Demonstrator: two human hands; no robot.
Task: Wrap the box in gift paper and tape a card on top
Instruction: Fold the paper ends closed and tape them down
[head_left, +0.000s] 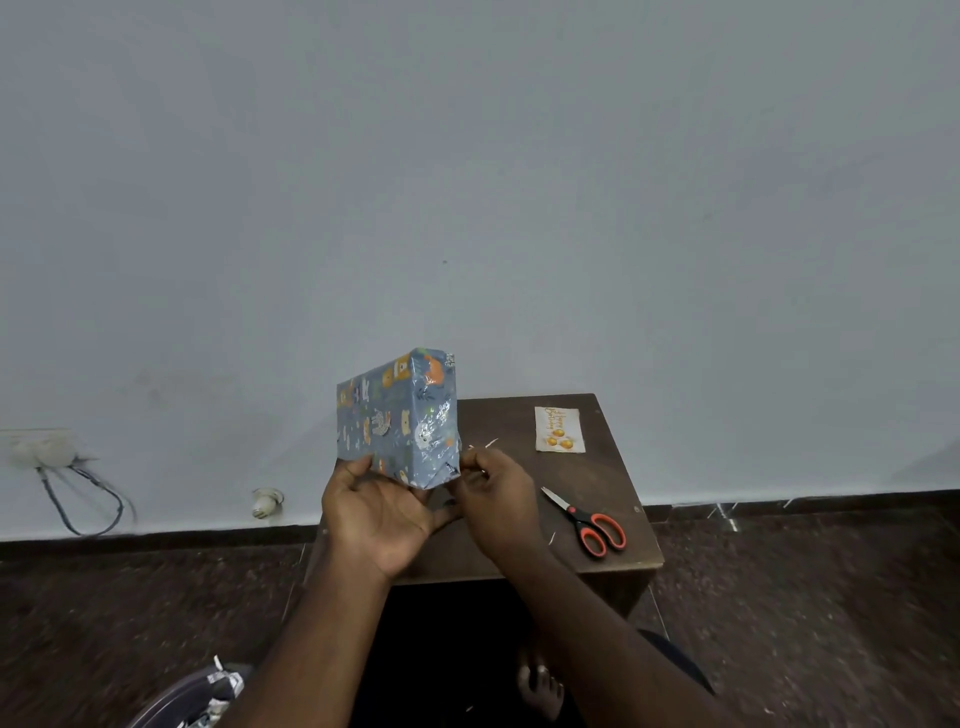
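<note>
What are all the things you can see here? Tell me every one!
wrapped box: one, blue with animal pictures, held up above the table's left edge
card: one, cream with orange shapes, far right of table
scissors: one pair, red handles, near right of table
table: one, dark brown, against the wall
wall socket: one, white, low on wall, left
left hand: grips the box's bottom
right hand: pinches the box's lower right corner

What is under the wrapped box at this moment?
The left hand supports the wrapped box from below, lifted above the table. The right hand pinches its lower corner. The underside itself is hidden.
</note>
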